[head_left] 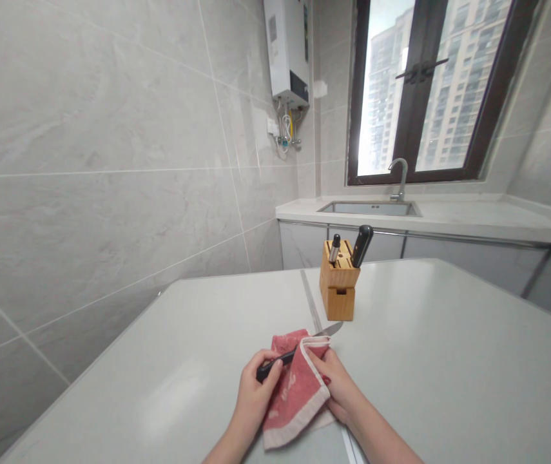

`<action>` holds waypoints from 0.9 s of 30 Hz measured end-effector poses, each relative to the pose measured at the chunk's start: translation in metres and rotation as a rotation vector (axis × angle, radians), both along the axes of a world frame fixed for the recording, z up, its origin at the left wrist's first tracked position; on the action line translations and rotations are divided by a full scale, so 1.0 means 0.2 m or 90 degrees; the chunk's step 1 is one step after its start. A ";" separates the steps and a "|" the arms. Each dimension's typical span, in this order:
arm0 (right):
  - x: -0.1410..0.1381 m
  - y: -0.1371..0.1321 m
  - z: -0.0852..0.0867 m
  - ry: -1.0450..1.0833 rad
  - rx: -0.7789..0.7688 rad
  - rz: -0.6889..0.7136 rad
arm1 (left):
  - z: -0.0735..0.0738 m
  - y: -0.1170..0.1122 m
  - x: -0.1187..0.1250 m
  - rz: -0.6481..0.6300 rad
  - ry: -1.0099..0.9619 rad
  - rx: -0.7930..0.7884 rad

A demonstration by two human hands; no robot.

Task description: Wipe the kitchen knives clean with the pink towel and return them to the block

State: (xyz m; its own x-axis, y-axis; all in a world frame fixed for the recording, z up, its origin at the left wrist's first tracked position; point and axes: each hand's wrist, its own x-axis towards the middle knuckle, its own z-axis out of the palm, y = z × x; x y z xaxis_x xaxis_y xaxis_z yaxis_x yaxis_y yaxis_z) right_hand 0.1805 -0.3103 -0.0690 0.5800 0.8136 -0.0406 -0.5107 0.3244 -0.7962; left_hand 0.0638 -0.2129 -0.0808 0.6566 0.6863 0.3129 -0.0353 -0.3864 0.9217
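Observation:
My left hand (254, 393) is closed around the black handle of a kitchen knife (328, 330), whose steel blade points up and right toward a wooden block. My right hand (337, 385) pinches a red cloth (293, 386) with a pale border, folded over the blade near the handle. The cloth hangs down between my two hands onto the white countertop (449, 348). The blade tip sticks out past the cloth.
A wooden knife block (338, 283) stands just beyond the knife tip, holding two black-handled tools. Farther back are a steel sink (369, 207) with a tap (399, 174) under a window. A grey tiled wall runs along the left; a water heater (287, 48) hangs on it.

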 end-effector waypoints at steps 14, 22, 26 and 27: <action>0.00 0.01 -0.01 0.010 0.015 0.005 | 0.01 0.00 0.00 0.007 -0.011 0.012; 0.00 0.01 0.00 0.003 0.024 0.017 | 0.00 0.00 0.00 -0.005 0.001 0.012; 0.00 0.00 0.01 0.013 0.033 0.018 | 0.00 0.00 0.00 0.005 -0.016 -0.005; -0.01 0.00 0.02 0.015 0.036 0.017 | 0.01 0.00 0.00 0.009 -0.022 -0.013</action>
State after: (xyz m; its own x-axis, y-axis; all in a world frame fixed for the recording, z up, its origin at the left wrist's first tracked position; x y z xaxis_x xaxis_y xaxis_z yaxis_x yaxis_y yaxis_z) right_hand 0.1795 -0.3103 -0.0659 0.5575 0.8302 -0.0071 -0.5383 0.3549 -0.7644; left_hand 0.0628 -0.2132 -0.0796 0.6356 0.7022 0.3209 -0.0615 -0.3683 0.9277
